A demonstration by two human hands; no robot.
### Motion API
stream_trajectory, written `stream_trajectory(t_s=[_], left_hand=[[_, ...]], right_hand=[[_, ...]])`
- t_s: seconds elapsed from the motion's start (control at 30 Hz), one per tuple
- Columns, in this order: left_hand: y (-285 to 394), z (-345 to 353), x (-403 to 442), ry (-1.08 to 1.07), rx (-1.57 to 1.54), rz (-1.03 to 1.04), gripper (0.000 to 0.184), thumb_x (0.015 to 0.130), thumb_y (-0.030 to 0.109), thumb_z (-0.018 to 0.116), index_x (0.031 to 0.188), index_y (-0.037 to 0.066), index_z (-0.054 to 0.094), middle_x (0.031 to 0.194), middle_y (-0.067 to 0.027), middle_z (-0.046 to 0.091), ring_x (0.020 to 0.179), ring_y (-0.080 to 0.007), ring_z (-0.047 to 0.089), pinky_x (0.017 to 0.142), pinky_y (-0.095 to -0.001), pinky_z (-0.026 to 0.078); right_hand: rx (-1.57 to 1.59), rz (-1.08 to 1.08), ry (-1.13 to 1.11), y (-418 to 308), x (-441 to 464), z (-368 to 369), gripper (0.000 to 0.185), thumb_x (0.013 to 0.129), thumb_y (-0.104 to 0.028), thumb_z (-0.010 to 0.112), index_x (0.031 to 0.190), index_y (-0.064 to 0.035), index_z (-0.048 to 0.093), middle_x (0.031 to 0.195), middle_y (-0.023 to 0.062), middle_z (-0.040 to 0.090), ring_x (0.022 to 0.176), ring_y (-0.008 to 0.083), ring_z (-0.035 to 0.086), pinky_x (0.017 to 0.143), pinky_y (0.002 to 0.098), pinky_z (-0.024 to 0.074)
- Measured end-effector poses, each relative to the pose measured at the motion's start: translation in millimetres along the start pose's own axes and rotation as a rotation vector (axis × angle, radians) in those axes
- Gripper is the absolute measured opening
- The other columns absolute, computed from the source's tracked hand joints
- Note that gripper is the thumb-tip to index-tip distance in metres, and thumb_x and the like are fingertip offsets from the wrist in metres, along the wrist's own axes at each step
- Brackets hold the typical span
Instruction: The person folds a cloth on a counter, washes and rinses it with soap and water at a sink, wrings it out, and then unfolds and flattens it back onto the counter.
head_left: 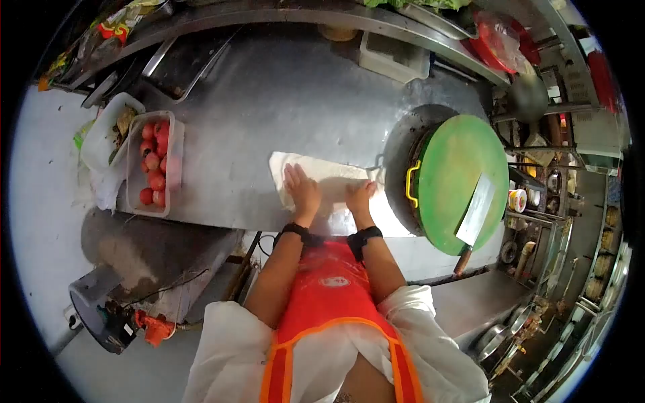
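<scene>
A white cloth (322, 168) lies spread on the steel worktop in front of me. My left hand (304, 191) rests on its left part, fingers stretched out and lying flat. At the cloth's right end, my right hand (361, 199) is closed, with its fingers curled on the fabric. To the right of that hand stands a round green cutting board (450, 174) with a yellow handle. A cleaver (476, 209) with a wooden handle lies on the board, its handle pointing toward me past the rim.
On the left, a clear plastic bin (176, 154) holds several tomatoes (156, 179), beside a white bin (101, 138). A metal tray (181, 70) and a pale, rectangular tub (393, 57) sit at the back under a shelf (282, 15). Racks with cookware stand at right.
</scene>
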State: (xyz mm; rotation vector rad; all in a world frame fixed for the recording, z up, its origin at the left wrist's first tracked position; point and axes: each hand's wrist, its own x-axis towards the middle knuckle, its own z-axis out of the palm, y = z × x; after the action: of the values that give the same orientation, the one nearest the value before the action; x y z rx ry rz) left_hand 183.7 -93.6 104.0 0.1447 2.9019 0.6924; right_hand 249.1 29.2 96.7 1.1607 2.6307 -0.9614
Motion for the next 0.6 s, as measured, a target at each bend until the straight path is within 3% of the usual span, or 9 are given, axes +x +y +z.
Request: stream_trajectory(t_s=[0.07,0.17,0.2,0.23,0.3,0.37,0.43,0.47,0.6], left_hand=[[3.0,8.4,6.5,0.034,-0.003,-0.020,0.062,0.078,0.015,0.045,0.132,-0.002,0.019,0.139,-0.0199,0.016,0.130,-0.0306,0.010,0.103,-0.0461,0.013],[7.1,7.7,12.4,0.064,0.019,-0.053,0.064,0.080,0.022,0.041,0.135,0.001,0.016,0.141,-0.0180,0.012,0.132,-0.0285,0.007,0.104,-0.0450,0.006],[10.0,2.3,11.4,0.128,0.028,-0.028,0.063,0.078,0.021,0.043,0.134,0.003,0.020,0.140,-0.0160,0.016,0.131,-0.0269,0.012,0.104,-0.0439,0.010],[11.7,-1.6,12.0,0.196,0.037,0.003,0.063,0.075,0.020,0.045,0.133,0.005,0.024,0.140,-0.0139,0.019,0.130,-0.0254,0.017,0.104,-0.0427,0.014],[10.3,6.1,20.4,0.239,0.097,0.019,0.065,0.073,0.020,0.047,0.132,0.005,0.026,0.138,-0.0131,0.024,0.128,-0.0251,0.022,0.104,-0.0419,0.016],[11.4,1.7,23.5,0.212,0.173,0.023,0.066,0.071,0.022,0.047,0.131,0.006,0.027,0.137,-0.0120,0.027,0.128,-0.0239,0.023,0.103,-0.0411,0.017],[12.0,-2.4,34.0,0.163,0.154,0.051,0.065,0.071,0.021,0.046,0.131,0.005,0.027,0.137,-0.0137,0.026,0.128,-0.0257,0.022,0.103,-0.0434,0.017],[11.9,-7.4,42.0,0.097,0.140,0.083,0.065,0.071,0.020,0.045,0.131,0.003,0.026,0.136,-0.0153,0.026,0.128,-0.0275,0.021,0.102,-0.0457,0.017],[19.2,-7.2,57.2,0.072,0.130,0.058,0.070,0.067,0.022,0.046,0.131,0.004,0.026,0.136,-0.0132,0.027,0.128,-0.0269,0.022,0.101,-0.0464,0.018]], right_hand=[[0.094,0.057,0.028,5.0,6.9,-1.0,0.079,0.079,-0.035,0.052,0.129,0.0121,0.011,0.131,0.0383,0.003,0.126,0.0468,0.002,0.103,0.0492,0.0070],[-0.002,0.213,0.048,-4.2,25.6,10.6,0.081,0.080,-0.041,0.048,0.130,0.0097,0.010,0.132,0.0371,0.001,0.126,0.0457,-0.001,0.102,0.0502,0.0052],[-0.079,0.345,0.038,-15.4,34.2,12.5,0.088,0.078,-0.055,0.043,0.132,0.0069,0.011,0.133,0.0368,0.004,0.126,0.0462,0.004,0.100,0.0549,0.0107],[-0.072,0.344,0.052,-27.3,39.4,14.1,0.088,0.078,-0.055,0.043,0.132,0.0069,0.011,0.133,0.0368,0.004,0.126,0.0462,0.004,0.100,0.0549,0.0107],[-0.270,0.645,0.092,-52.7,56.4,20.0,0.094,0.075,-0.066,0.038,0.133,0.0032,0.012,0.132,0.0369,0.009,0.125,0.0467,0.014,0.095,0.0601,0.0181],[-0.419,0.767,0.370,-66.1,70.8,39.1,0.095,0.074,-0.069,0.035,0.134,0.0008,0.012,0.131,0.0376,0.013,0.122,0.0479,0.021,0.091,0.0627,0.0221],[-0.482,0.785,0.393,-63.3,80.2,53.3,0.089,0.077,-0.066,0.032,0.135,-0.0008,0.013,0.131,0.0361,0.015,0.123,0.0461,0.021,0.093,0.0626,0.0204],[-0.562,0.794,0.556,-60.5,84.5,63.9,0.087,0.078,-0.064,0.032,0.135,-0.0017,0.013,0.132,0.0347,0.015,0.124,0.0449,0.021,0.093,0.0626,0.0196],[-0.614,0.714,0.621,-75.3,85.3,60.5,0.076,0.082,-0.054,0.030,0.136,-0.0044,0.011,0.136,0.0293,0.014,0.126,0.0399,0.020,0.097,0.0594,0.0171]])
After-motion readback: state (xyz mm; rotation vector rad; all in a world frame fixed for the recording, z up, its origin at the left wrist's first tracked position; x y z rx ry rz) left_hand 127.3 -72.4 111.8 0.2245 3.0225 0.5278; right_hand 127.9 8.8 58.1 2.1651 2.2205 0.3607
